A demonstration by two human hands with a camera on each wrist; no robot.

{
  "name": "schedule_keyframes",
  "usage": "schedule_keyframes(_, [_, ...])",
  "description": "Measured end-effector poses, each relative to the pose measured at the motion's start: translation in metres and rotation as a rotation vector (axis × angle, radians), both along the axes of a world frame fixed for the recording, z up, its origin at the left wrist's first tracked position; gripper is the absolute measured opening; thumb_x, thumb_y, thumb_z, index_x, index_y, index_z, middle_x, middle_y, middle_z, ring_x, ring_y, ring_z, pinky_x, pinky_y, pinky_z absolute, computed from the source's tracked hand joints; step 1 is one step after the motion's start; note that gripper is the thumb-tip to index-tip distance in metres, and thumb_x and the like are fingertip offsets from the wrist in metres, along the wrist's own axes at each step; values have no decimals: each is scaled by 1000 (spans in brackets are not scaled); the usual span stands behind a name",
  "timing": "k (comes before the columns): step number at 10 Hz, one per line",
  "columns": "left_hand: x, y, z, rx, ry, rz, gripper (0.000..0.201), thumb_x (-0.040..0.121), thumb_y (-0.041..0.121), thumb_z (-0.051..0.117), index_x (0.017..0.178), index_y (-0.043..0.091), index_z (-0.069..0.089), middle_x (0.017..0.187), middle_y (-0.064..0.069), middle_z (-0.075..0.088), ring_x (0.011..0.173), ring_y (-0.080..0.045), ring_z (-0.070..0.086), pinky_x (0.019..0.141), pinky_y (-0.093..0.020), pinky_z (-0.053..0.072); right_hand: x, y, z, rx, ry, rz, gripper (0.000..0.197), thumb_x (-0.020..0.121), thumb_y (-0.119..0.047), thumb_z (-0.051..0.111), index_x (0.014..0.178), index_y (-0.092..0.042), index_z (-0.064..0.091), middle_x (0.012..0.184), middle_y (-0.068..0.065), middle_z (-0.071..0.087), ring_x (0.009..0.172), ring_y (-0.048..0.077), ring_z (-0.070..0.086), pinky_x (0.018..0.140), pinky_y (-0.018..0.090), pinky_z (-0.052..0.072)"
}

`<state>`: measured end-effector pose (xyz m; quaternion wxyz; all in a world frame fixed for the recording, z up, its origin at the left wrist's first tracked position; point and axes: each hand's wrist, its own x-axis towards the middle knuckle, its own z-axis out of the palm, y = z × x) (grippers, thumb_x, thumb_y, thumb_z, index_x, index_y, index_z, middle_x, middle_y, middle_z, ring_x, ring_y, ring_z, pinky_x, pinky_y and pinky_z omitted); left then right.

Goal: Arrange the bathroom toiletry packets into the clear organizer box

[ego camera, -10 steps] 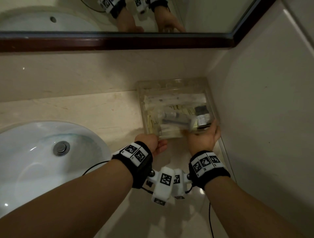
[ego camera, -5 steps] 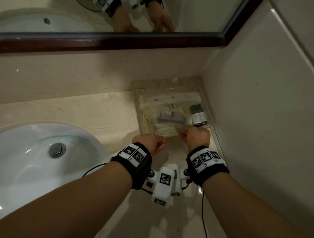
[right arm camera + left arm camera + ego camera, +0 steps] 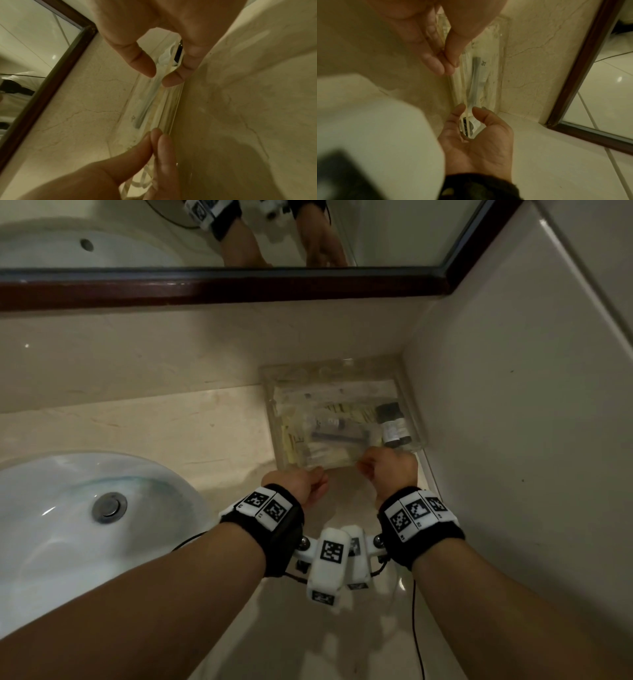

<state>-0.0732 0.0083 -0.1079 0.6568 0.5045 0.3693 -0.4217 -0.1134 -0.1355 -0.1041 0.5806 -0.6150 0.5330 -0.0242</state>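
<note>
The clear organizer box (image 3: 271, 419) sits in the counter's back right corner, with several flat toiletry packets lying in it. On top lies a clear packet (image 3: 339, 436) with a dark long item inside. My left hand (image 3: 320, 474) pinches this packet's near edge at the left; in the left wrist view its fingertips (image 3: 449, 66) press together on the thin edge. My right hand (image 3: 368, 465) holds the same edge further right, and in the right wrist view its thumb and forefinger (image 3: 158, 78) curl round it. Both hands are at the box's front wall.
Two small dark-capped bottles (image 3: 392, 426) lie at the box's right end. A white sink (image 3: 51, 508) takes up the counter's left. The tiled side wall (image 3: 513, 440) runs close by the box, and a dark-framed mirror (image 3: 222, 289) hangs above.
My right hand has drawn back from the bottles at the box's right end to the packet's near edge and curled onto it. The left hand has stayed at the front edge.
</note>
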Motion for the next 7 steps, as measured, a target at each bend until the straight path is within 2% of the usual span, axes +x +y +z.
schedule_keyframes(1, [2, 0, -2, -20, 15, 31, 16, 89, -5, 64, 75, 0, 59, 56, -7, 65, 65, -16, 60, 45, -21, 56, 0, -2, -1, -33, 29, 25, 25, 44, -15, 66, 66, -3, 63, 68, 14, 66, 68, 28, 64, 75, 49, 60])
schedule_keyframes(2, [0, 0, 2, -64, 18, 25, 12, 88, -8, 64, 79, -1, 60, 73, -11, 64, 68, -17, 60, 47, -21, 55, -3, -6, -4, -75, 12, 50, 21, 44, -12, 67, 61, 1, 61, 60, 13, 60, 60, 28, 57, 60, 40, 52])
schedule_keyframes(3, [-2, 0, -1, -61, 7, 28, 11, 88, -8, 64, 80, -1, 61, 76, -12, 63, 67, -17, 60, 48, -21, 56, -6, -11, -5, -31, 29, 105, 17, 48, -15, 71, 61, -9, 63, 70, 12, 65, 71, 27, 64, 79, 48, 60])
schedule_keyframes(4, [-4, 1, -2, -38, -10, 10, 9, 84, -6, 69, 91, -2, 66, 83, -14, 67, 69, -20, 63, 70, -33, 61, -13, -22, -5, -40, 36, 103, 23, 35, -22, 73, 52, -8, 65, 63, 12, 66, 68, 31, 63, 71, 50, 56])
schedule_keyframes(5, [-7, 5, -2, -4, -63, 20, 17, 81, -9, 71, 94, -1, 67, 84, -13, 67, 71, -20, 64, 64, -30, 61, -19, -30, -1, -92, 52, 118, 18, 44, -17, 68, 58, -6, 68, 65, 13, 69, 67, 34, 63, 65, 46, 54])
schedule_keyframes(6, [-11, 11, 7, 14, -84, -3, 10, 83, -10, 69, 90, -3, 65, 75, -12, 66, 69, -20, 62, 61, -27, 60, -26, -39, 1, -154, 107, 163, 28, 43, -22, 65, 63, -3, 72, 73, 17, 73, 75, 42, 69, 72, 53, 60])
schedule_keyframes(7, [-14, 16, 18, 21, -109, -21, 12, 90, -5, 63, 79, -3, 60, 56, -10, 65, 58, -17, 62, 49, -24, 57, -30, -38, 7, -219, 92, 233, 15, 57, -23, 65, 61, -10, 71, 70, 13, 74, 79, 40, 72, 78, 55, 60])
